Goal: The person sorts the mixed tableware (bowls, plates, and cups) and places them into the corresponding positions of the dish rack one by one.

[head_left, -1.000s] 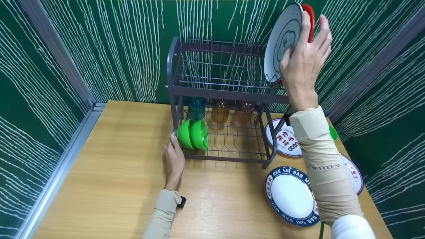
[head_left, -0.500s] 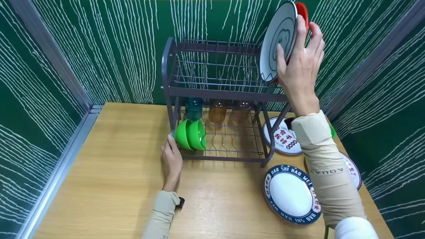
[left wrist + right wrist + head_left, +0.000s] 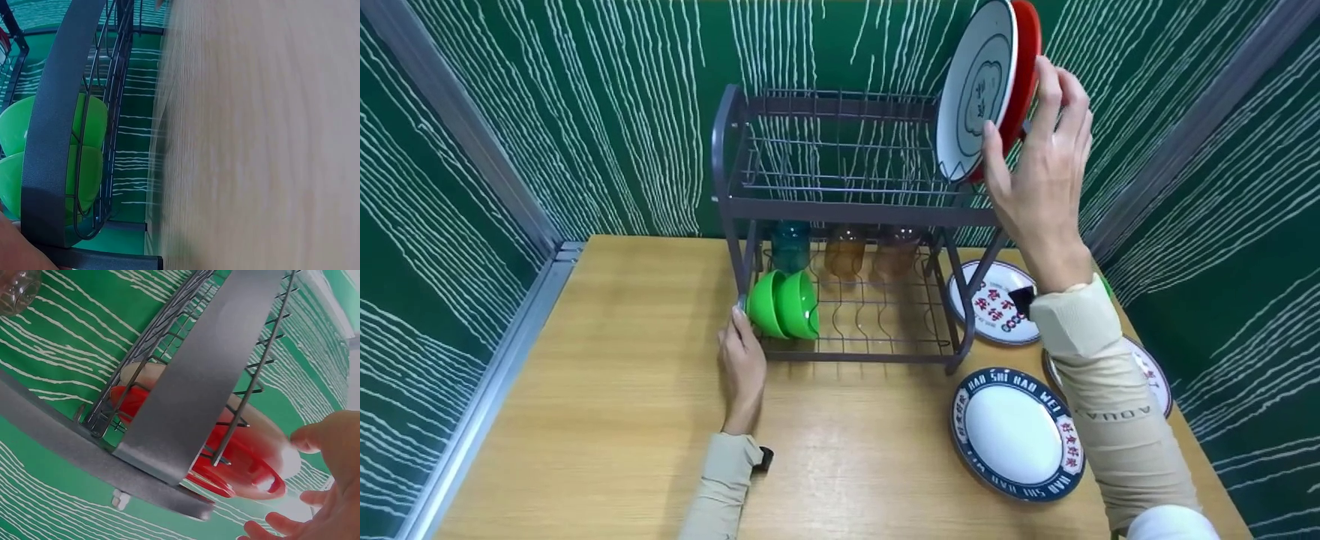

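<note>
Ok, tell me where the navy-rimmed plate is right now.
In the head view, the navy-rimmed plate lies on the wooden table at lower right, in front of the rack's right end, just left of the right sleeve.

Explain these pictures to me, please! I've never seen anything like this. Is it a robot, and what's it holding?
There's no robot, just a person's two bare hands. The picture showing both hands comes from a camera on the person's head, looking down. The other two come from cameras on the wrists.

On the wooden table stands a dark rack. Its bottom shelf holds two green bowls and three see-through cups. Up top, a white plate and a red dish stand on edge. A blue-rimmed plate and more plates lie nearby.

The left hand touches the rack's side. The right hand is open beside the white plate, gripping nothing.
</note>
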Demonstrator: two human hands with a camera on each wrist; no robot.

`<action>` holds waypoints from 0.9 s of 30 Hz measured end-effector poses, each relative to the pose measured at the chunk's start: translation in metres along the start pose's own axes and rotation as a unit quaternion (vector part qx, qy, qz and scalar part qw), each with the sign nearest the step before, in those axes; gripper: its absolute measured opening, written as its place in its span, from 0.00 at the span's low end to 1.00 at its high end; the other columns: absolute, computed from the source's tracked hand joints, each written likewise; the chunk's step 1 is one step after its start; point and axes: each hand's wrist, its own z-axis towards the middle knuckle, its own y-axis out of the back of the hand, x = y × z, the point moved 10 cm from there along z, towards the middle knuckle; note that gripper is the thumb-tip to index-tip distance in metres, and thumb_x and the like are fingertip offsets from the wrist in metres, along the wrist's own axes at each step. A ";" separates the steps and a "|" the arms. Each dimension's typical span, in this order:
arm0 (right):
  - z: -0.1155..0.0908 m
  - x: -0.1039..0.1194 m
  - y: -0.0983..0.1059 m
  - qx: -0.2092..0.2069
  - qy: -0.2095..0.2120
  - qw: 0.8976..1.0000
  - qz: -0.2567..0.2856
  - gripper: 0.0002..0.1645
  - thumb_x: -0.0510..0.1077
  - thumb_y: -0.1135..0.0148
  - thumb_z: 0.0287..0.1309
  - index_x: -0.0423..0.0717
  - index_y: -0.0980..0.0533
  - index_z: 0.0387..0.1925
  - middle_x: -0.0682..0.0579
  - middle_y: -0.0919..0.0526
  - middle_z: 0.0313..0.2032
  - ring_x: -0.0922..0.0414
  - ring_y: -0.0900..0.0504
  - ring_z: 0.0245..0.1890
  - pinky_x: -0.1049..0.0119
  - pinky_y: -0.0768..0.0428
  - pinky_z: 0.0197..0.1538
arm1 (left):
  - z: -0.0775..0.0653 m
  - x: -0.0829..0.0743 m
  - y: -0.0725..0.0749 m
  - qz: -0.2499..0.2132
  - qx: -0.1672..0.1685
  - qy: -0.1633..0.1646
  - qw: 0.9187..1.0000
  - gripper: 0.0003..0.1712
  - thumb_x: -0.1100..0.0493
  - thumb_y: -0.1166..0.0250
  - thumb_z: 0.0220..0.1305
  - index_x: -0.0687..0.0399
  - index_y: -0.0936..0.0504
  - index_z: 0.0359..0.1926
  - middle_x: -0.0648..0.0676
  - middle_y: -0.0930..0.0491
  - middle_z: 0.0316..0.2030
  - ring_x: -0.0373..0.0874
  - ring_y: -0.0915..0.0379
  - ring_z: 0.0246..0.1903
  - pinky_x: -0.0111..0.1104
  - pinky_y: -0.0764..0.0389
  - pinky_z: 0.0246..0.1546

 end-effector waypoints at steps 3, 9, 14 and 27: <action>-0.005 0.002 0.006 0.003 0.006 1.000 0.008 0.35 0.56 0.46 0.64 0.50 0.42 0.68 0.45 0.37 0.65 0.58 0.42 0.65 0.61 0.48 0.68 | 0.000 0.000 0.001 -0.005 -0.001 -0.001 1.000 0.34 0.33 0.65 0.70 0.54 0.25 0.39 0.54 0.32 0.31 0.48 0.36 0.30 0.38 0.32 0.29; -0.026 -0.008 0.018 0.026 -0.015 0.999 0.019 0.37 0.55 0.43 0.63 0.48 0.42 0.68 0.44 0.39 0.66 0.56 0.43 0.67 0.61 0.48 0.69 | 0.000 0.000 0.000 -0.011 -0.004 -0.013 1.000 0.34 0.34 0.65 0.71 0.56 0.25 0.38 0.54 0.32 0.31 0.48 0.37 0.31 0.38 0.33 0.30; -0.044 -0.011 0.037 0.035 -0.036 0.998 0.021 0.36 0.51 0.42 0.63 0.45 0.42 0.67 0.41 0.40 0.66 0.53 0.44 0.67 0.60 0.48 0.69 | 0.000 -0.001 0.002 -0.012 -0.012 -0.016 1.000 0.34 0.36 0.64 0.72 0.57 0.23 0.36 0.56 0.31 0.31 0.49 0.35 0.32 0.40 0.32 0.31; -0.088 -0.034 0.064 0.061 -0.118 0.991 0.008 0.36 0.49 0.40 0.62 0.44 0.41 0.67 0.42 0.42 0.67 0.55 0.46 0.68 0.60 0.47 0.69 | 0.000 -0.002 0.003 -0.012 -0.010 -0.013 1.000 0.32 0.37 0.64 0.72 0.57 0.24 0.38 0.56 0.31 0.32 0.50 0.35 0.33 0.40 0.32 0.33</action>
